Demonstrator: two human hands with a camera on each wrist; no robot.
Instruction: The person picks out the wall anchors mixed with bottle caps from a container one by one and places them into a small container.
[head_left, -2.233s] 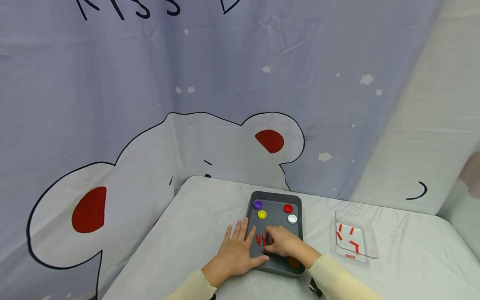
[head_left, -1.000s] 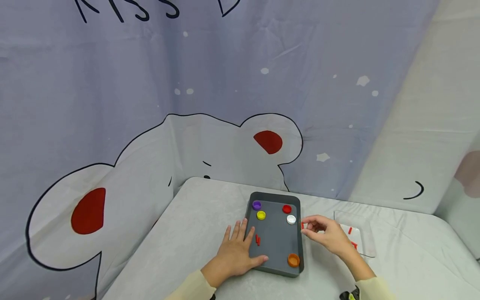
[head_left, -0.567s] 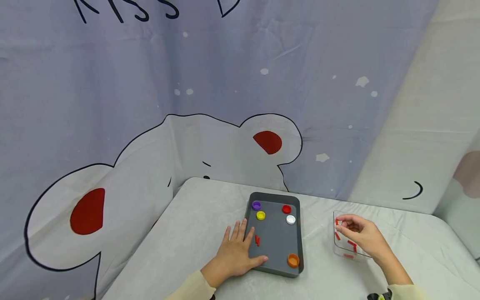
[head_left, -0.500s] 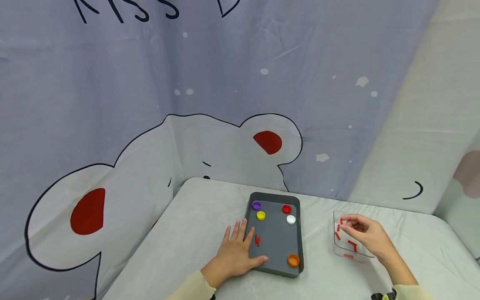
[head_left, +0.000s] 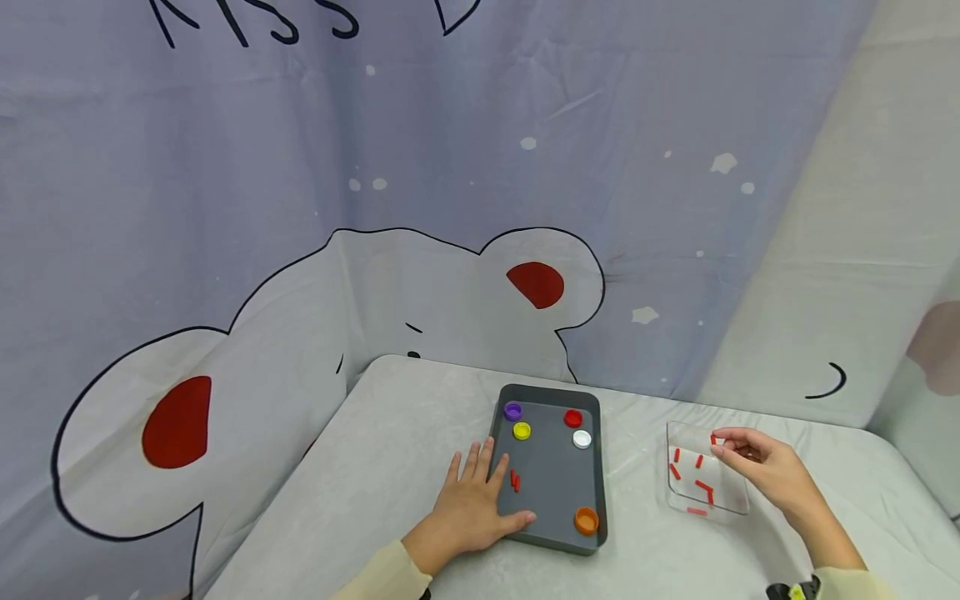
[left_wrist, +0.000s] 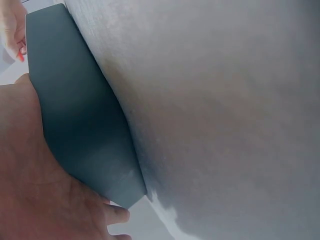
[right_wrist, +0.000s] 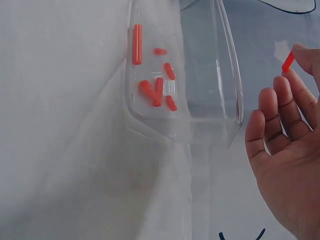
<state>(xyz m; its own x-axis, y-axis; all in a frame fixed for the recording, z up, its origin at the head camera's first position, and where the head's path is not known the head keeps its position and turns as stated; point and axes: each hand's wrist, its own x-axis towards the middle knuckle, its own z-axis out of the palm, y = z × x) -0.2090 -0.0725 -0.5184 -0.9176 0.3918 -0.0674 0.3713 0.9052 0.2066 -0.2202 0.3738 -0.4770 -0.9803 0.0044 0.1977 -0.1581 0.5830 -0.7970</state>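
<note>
In the head view my left hand [head_left: 468, 508] lies flat with spread fingers over the left edge of a dark grey tray [head_left: 551, 475]. Two short red sticks [head_left: 515, 481] lie in the tray near its fingertips. My right hand [head_left: 772, 471] pinches another red stick [head_left: 713, 439] between thumb and index finger, its other fingers loosely bent. That stick is held up at the right side of a clear plastic box [head_left: 731, 505]. Several red sticks [right_wrist: 158, 91] lie scattered on the box's floor.
Small round caps stand in the tray: purple [head_left: 513, 412], yellow [head_left: 522, 431], red [head_left: 573, 418], white [head_left: 582, 439] and a larger orange one [head_left: 587, 521]. A pale cloth [head_left: 637, 533] covers the table, and a printed curtain [head_left: 450, 167] hangs behind it.
My right hand has picked a red stick out of the tray and carried it rightward over to the clear box, then across the box to its right side. The left hand has stayed put.
</note>
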